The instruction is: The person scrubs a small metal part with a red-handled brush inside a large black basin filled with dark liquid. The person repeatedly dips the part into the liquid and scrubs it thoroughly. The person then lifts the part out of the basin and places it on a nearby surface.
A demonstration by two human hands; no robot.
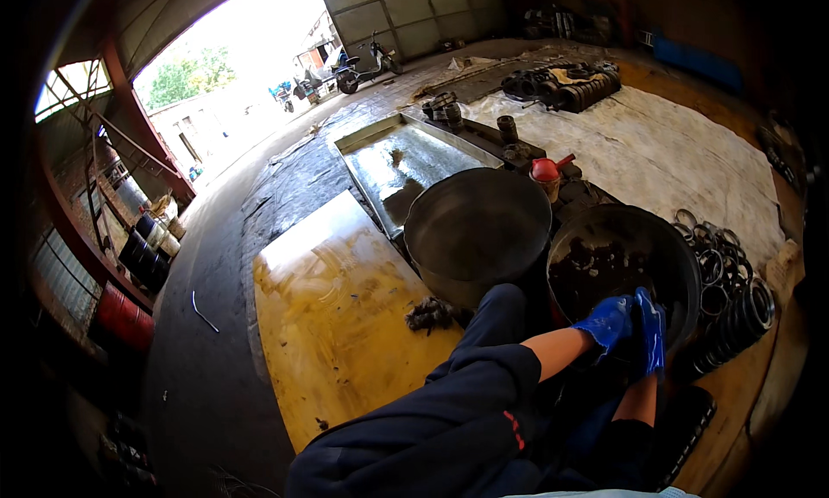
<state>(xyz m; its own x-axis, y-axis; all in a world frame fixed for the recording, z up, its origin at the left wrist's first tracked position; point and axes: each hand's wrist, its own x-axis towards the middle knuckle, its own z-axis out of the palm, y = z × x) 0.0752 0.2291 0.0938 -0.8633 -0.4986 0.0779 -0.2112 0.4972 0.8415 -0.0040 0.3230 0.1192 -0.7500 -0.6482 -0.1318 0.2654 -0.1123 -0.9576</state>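
Note:
Both my hands wear blue gloves and come together over the near side of a round dark tub (577,278) at the right. The tub holds dark liquid with pale patches floating on it. My left hand (610,318) reaches in from the left with its fingers turned toward the other glove. Close beside it, my right hand (650,332) is seen edge-on. The fingers of both hands are mostly hidden, and anything between the gloves is too dark to make out. A second round tub (475,230), with a murky surface, stands to the left near my knee.
Left of my leg lies a yellow-stained sheet (345,325) with a dark clump of rag (429,315) on it. Beyond stands a shallow metal tray (414,157) of liquid. A red scoop (546,169) sits between the tubs. Dark rings (712,269) are heaped at the right.

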